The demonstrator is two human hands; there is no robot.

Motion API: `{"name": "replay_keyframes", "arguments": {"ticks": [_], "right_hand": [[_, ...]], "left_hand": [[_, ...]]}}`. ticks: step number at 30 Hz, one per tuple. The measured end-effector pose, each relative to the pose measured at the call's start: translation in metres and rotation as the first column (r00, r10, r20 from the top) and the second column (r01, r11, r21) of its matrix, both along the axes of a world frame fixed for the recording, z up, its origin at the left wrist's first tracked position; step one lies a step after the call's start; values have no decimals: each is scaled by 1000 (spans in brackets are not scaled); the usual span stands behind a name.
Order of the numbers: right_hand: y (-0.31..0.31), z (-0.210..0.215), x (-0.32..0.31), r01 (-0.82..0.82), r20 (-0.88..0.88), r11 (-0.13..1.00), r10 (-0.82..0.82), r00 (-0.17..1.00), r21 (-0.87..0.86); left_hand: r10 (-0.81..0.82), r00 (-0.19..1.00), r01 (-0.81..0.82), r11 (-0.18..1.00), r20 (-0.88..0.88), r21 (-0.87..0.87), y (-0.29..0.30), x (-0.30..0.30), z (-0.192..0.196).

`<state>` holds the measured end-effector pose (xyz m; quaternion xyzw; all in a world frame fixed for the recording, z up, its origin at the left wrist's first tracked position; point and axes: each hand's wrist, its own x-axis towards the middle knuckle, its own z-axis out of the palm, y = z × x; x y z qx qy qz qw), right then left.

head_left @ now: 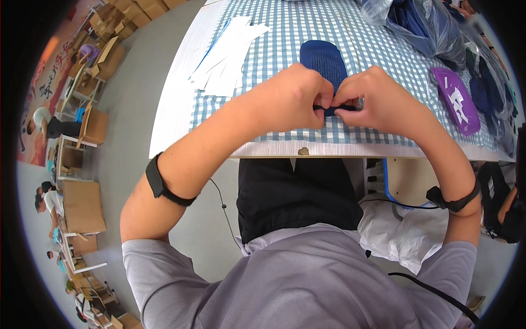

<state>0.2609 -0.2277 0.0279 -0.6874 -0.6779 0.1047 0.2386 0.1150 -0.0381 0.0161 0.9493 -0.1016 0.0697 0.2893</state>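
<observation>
A navy blue sock-like piece (323,57) with rows of small pale dots lies on the checked tablecloth, its rounded end pointing away from me. Both hands pinch its near end, where a dark band shows between the fingertips. My left hand (308,93) is closed on the left side of that band, thumb below the curled fingers. On the right side, my right hand (368,97) grips the band between thumb and fingers. The hands are close together, near the table's front edge, and partly hide the piece.
White paper strips (227,57) lie at the table's left. To the right are a purple tray (457,101) with white scraps and clear plastic bags (422,30) of dark blue goods. A white bag (402,233) hangs or lies below the table. People work by cardboard boxes (82,205) far left.
</observation>
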Motion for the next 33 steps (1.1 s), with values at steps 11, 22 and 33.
{"name": "replay_keyframes", "arguments": {"ticks": [11,22,33], "right_hand": [[24,17,15,44,-183,969,-90,979,-241],[25,2,23,49,-47,985,-57,997,-163],[5,-12,15,-64,184,982,30,982,178]], "left_hand": [[85,911,-111,993,-403,-42,12,28,27],[-83,989,69,991,124,111,4,1,-2],[-88,986,65,985,142,159,1,5,-8]]}}
